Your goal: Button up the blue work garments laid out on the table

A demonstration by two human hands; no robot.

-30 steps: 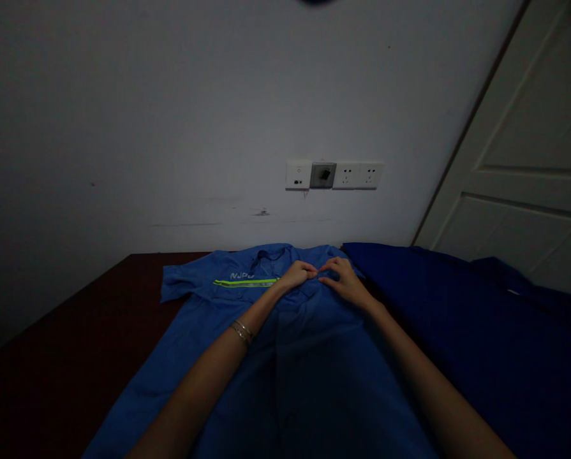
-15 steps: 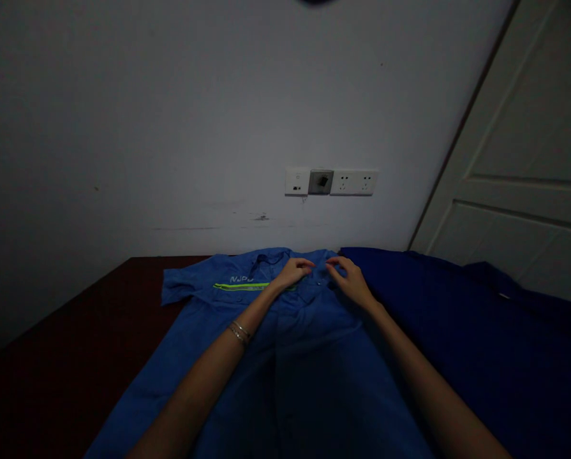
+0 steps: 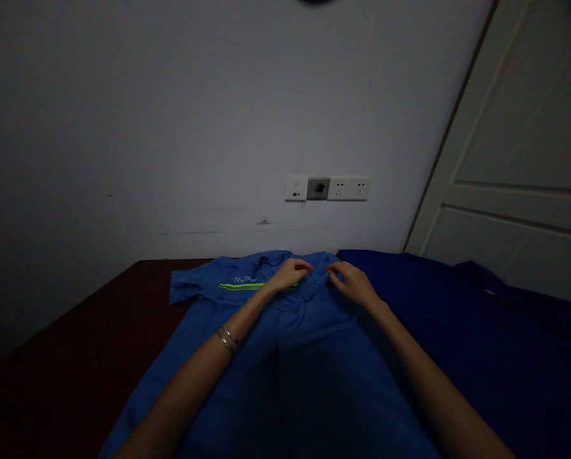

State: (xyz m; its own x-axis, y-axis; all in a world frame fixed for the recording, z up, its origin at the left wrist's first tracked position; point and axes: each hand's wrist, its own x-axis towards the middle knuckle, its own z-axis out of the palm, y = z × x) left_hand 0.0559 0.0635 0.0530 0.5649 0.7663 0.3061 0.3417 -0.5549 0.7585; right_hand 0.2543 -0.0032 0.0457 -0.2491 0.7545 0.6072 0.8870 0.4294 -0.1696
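A blue short-sleeved work shirt (image 3: 237, 376) lies spread out, its collar end toward the wall. White letters and a yellow-green stripe run across its chest. My left hand (image 3: 291, 273) is closed in a pinch at the upper right of the shirt, thumb and fingertips on the cloth. Just to its right, my right hand (image 3: 355, 284) pinches the cloth near the shirt's right edge. A folded piece of the fabric with a small button shows between the two hands. The exact grip of the fingertips is hard to see in the dim light.
A darker blue garment (image 3: 476, 357) lies on the right, beside the shirt. Dark red tabletop (image 3: 74, 357) shows on the left. Behind stands a white wall with sockets and switches (image 3: 328, 189); a panelled white door (image 3: 515, 159) is at the right.
The view has shifted slightly. My right hand's fingertips have come closer together on the cloth, and the folded fabric between my hands lies a little flatter. My left hand remains at the same spot.
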